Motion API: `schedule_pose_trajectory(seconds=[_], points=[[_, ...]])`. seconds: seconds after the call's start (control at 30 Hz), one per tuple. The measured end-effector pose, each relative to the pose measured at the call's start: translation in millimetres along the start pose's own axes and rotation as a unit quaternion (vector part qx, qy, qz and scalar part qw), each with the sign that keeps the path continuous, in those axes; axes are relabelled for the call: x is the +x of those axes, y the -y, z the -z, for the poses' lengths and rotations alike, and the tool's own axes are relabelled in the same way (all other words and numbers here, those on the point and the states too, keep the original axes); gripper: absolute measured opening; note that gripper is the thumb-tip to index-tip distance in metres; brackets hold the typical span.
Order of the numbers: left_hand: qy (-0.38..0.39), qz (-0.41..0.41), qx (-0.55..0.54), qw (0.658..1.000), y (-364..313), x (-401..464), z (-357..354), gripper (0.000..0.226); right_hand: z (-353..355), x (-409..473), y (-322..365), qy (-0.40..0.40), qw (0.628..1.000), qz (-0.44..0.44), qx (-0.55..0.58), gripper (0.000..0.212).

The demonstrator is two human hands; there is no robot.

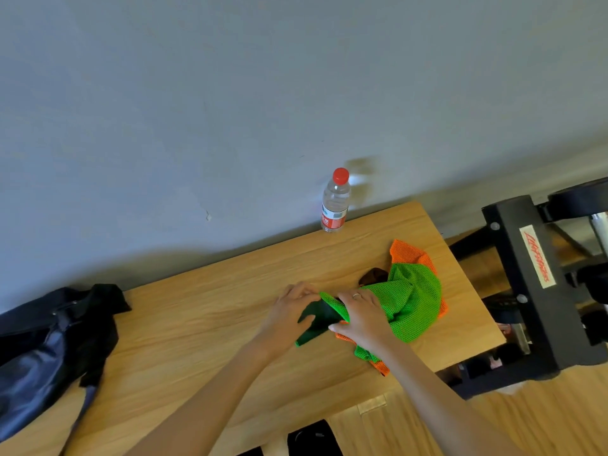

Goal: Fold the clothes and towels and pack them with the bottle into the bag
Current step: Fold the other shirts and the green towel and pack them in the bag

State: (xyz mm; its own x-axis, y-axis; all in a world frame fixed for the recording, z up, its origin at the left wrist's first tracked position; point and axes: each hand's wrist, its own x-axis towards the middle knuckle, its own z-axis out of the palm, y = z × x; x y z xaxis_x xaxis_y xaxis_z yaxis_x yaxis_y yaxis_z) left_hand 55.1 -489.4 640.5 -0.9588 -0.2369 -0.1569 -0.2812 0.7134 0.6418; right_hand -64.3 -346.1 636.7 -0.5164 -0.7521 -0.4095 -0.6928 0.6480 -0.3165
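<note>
A green mesh garment lies crumpled on top of an orange mesh one at the right end of the wooden table. My right hand grips the green mesh at its left edge. My left hand holds a dark green cloth just left of it, fingers curled round the fabric. A clear water bottle with a red cap stands upright at the table's far edge by the wall. A dark blue and black bag lies at the table's left end.
A small dark brown item peeks out behind the green mesh. A black metal frame with a red-lettered label stands right of the table. A grey wall runs behind. Wooden floor shows at the lower right.
</note>
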Motion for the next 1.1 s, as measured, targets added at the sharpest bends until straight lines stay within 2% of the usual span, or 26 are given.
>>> schedule_pose_trajectory(seconds=[0.07,0.2,0.3,0.37,0.43,0.5,0.53,0.63,0.7,0.77,0.87,0.97,1.1], points=[[-0.044,-0.019,-0.015,0.999,-2,-4,16,0.039,9,4,13,-0.026,0.999,0.003,0.033,0.023],[-0.144,-0.036,-0.047,0.988,-4,-15,43,0.040,30,12,39,-0.114,0.981,0.008,0.160,0.017],[-0.209,0.005,-0.091,0.974,-12,-26,59,0.027,55,14,65,-0.159,0.962,0.027,0.223,0.016],[-0.209,0.041,-0.148,0.966,-17,-32,66,0.015,73,13,84,-0.195,0.954,0.056,0.221,0.012],[-0.171,0.078,-0.248,0.950,-23,-36,73,0.012,91,9,106,-0.230,0.952,0.088,0.184,0.005],[-0.143,0.112,-0.367,0.912,-30,-40,82,0.018,102,4,127,-0.241,0.950,0.126,0.154,0.007],[-0.144,0.130,-0.429,0.882,-33,-43,87,0.018,105,2,137,-0.236,0.950,0.149,0.143,0.002],[-0.171,0.152,-0.575,0.785,-37,-52,106,0.027,105,-1,163,-0.206,0.946,0.207,0.140,0.013],[-0.203,0.136,-0.614,0.751,-33,-59,120,0.037,102,-3,178,-0.190,0.939,0.237,0.159,0.015],[-0.239,0.131,-0.621,0.735,-26,-68,136,0.035,99,-3,190,-0.176,0.935,0.263,0.159,0.021],[-0.262,0.118,-0.598,0.748,-15,-82,162,0.030,100,-4,203,-0.171,0.918,0.294,0.203,0.021],[-0.257,0.108,-0.564,0.777,-7,-95,191,0.029,110,-1,212,-0.203,0.893,0.266,0.301,0.015],[-0.236,0.093,-0.482,0.839,-1,-110,227,0.028,132,10,219,-0.168,0.876,0.214,0.398,0.035]])
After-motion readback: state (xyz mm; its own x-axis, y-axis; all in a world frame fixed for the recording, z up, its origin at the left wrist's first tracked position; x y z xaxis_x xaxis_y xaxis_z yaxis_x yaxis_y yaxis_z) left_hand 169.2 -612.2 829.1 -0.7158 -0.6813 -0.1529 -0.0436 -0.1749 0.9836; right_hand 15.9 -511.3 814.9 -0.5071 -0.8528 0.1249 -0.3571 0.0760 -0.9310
